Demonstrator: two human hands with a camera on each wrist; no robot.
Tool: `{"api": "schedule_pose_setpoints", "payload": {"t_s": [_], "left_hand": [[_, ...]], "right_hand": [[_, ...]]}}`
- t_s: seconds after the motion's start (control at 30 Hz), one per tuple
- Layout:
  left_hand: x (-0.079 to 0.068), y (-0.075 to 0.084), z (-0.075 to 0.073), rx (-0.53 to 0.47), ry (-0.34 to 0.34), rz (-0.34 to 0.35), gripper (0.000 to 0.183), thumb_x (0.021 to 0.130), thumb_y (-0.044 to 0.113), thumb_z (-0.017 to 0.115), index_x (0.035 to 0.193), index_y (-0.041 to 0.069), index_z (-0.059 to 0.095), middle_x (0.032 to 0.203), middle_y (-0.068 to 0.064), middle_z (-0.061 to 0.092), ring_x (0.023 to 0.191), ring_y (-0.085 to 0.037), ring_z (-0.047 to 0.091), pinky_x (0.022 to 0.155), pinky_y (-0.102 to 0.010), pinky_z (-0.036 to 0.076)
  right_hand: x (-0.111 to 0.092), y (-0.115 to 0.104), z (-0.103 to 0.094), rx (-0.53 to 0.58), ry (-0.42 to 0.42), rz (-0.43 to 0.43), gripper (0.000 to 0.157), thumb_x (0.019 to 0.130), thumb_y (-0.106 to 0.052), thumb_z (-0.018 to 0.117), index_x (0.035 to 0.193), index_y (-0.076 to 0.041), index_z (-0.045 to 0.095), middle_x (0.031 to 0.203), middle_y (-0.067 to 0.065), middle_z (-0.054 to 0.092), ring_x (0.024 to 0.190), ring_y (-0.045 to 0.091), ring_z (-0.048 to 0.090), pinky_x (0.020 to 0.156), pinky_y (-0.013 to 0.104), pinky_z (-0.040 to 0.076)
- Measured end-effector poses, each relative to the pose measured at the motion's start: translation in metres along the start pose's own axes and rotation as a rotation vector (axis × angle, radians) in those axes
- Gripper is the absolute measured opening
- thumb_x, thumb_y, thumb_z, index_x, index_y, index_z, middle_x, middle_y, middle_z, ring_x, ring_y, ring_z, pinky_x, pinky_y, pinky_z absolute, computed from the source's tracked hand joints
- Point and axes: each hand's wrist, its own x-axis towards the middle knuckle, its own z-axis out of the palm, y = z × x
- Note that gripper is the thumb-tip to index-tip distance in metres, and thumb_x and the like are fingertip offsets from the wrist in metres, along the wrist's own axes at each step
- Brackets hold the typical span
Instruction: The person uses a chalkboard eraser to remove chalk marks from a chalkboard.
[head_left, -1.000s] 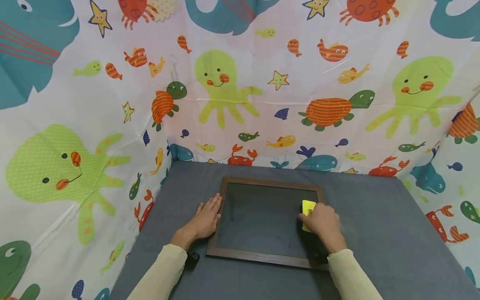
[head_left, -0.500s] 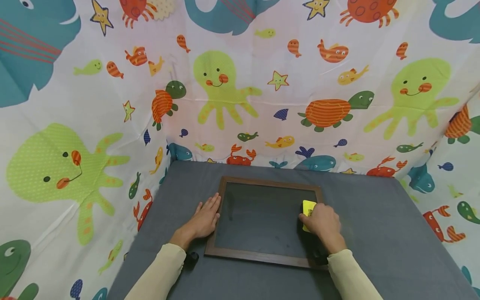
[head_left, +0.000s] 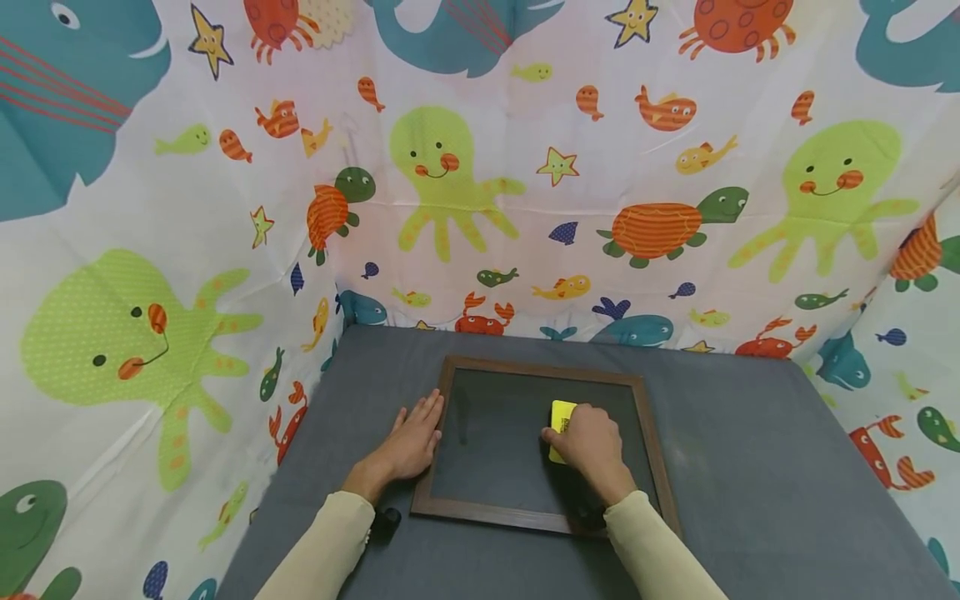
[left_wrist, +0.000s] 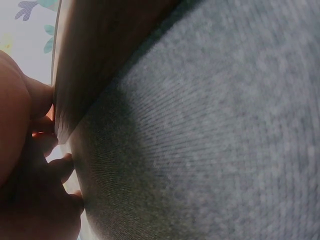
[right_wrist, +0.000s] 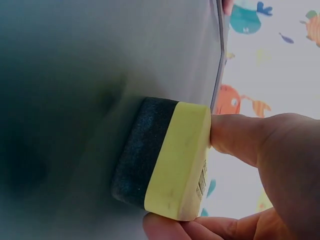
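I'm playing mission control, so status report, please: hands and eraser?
Left hand touching board frame. Right hand gripping yellow eraser, dark side facing board. Nothing seen blocking eraser.

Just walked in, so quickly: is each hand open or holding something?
Left hand: open, touching the brown frame.
Right hand: closed, holding the yellow-and-black eraser.
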Motion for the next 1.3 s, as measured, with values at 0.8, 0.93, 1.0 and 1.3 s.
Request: {"api": "schedule_pose_setpoints", "payload": {"t_s": [0.8, 0.93, 1.0, 1.3], "left_hand": [[0.0, 0.006, 0.001, -0.032, -0.013, 0.004, 0.065, 0.117, 0.017, 0.047, 0.174, -0.002, 0.02, 0.185, -0.018, 0.011, 0.169, -0.046, 0.015, 0.132, -0.073, 0.007], [0.004, 0.003, 0.004, -0.009, -0.015, -0.027, 0.066, 0.117, 0.017, 0.047, 0.175, 0.0, 0.02, 0.185, -0.016, 0.011, 0.17, -0.044, 0.015, 0.133, -0.071, 0.007], [0.006, 0.001, 0.006, -0.003, -0.02, -0.042, 0.067, 0.118, 0.02, 0.046, 0.176, 0.003, 0.018, 0.186, -0.012, 0.009, 0.171, -0.041, 0.013, 0.134, -0.069, 0.006], [0.0, 0.006, -0.001, 0.04, -0.019, -0.045, 0.066, 0.118, 0.018, 0.048, 0.174, -0.001, 0.021, 0.185, -0.017, 0.013, 0.169, -0.044, 0.018, 0.132, -0.072, 0.011]], "right_hand": [[0.007, -0.089, 0.034, -0.018, -0.04, -0.093, 0.062, 0.088, -0.049, 0.089, 0.114, 0.004, 0.071, 0.093, 0.014, 0.068, 0.079, 0.028, 0.064, 0.076, 0.048, 0.063], [0.008, -0.1, 0.039, -0.013, -0.047, -0.107, 0.061, 0.089, -0.049, 0.089, 0.113, 0.004, 0.071, 0.09, 0.014, 0.067, 0.077, 0.028, 0.065, 0.075, 0.048, 0.064], [0.009, -0.105, 0.041, -0.008, -0.052, -0.107, 0.061, 0.089, -0.05, 0.089, 0.113, 0.004, 0.071, 0.09, 0.013, 0.067, 0.077, 0.028, 0.065, 0.075, 0.048, 0.065], [0.008, -0.116, 0.048, -0.015, -0.057, -0.137, 0.064, 0.089, -0.052, 0.089, 0.115, 0.004, 0.072, 0.093, 0.014, 0.067, 0.079, 0.029, 0.068, 0.076, 0.048, 0.065]]}}
